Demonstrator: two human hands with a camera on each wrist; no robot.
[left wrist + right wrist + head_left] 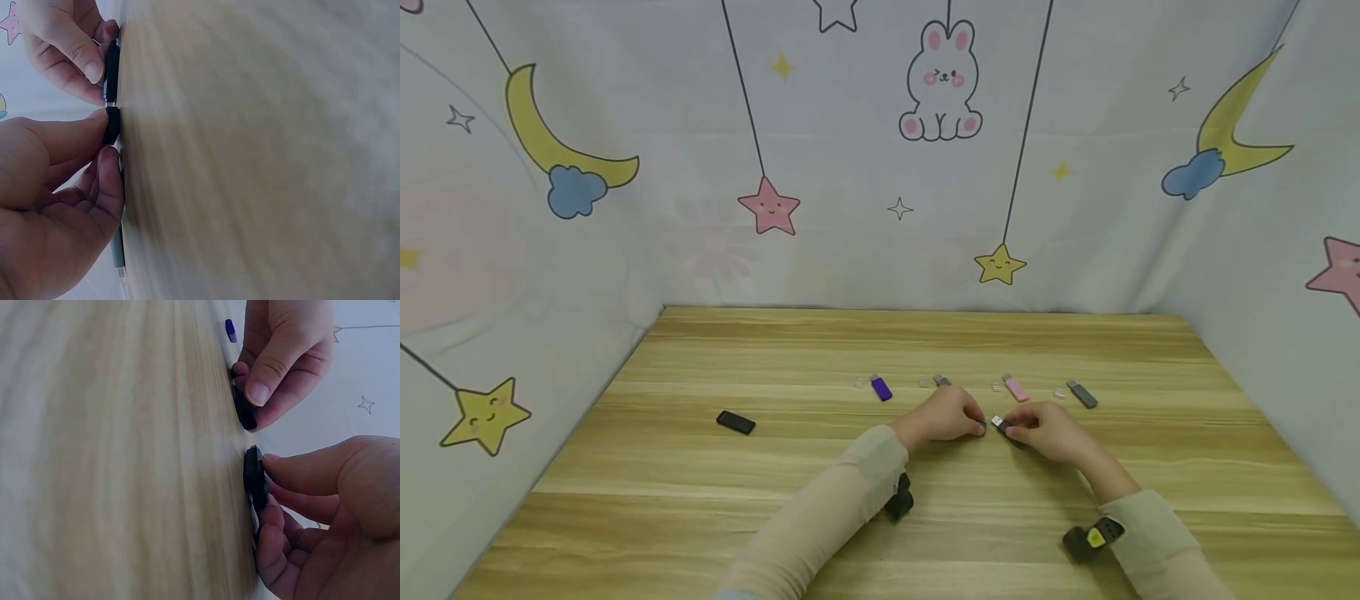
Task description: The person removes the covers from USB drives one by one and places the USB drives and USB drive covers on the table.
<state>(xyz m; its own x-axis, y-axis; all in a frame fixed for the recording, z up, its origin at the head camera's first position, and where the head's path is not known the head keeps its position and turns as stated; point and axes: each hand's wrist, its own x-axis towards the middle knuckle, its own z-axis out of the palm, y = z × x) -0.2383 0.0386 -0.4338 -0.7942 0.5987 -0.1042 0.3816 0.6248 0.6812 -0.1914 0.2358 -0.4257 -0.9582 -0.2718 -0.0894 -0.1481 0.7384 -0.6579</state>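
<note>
My left hand (946, 414) pinches a small black cap (112, 128) between thumb and fingertips, close over the table. My right hand (1052, 429) holds a black USB stick (1013, 434) near its rear part, low at the wood. The bare metal plug (997, 421) of the stick points at the cap. In the head view a short gap parts plug and cap; in the left wrist view the plug overlaps the cap's edge. Behind my left hand, a grey USB stick (942, 381) is partly hidden.
Along the back lie a purple USB stick (882, 388), a pink one (1017, 388) and a dark grey one (1083, 394), plugs bare. Small clear caps (997, 387) lie beside them. Off to the left is a black oblong stick (736, 422). Printed cloth (850, 275) walls the wooden table (700, 500).
</note>
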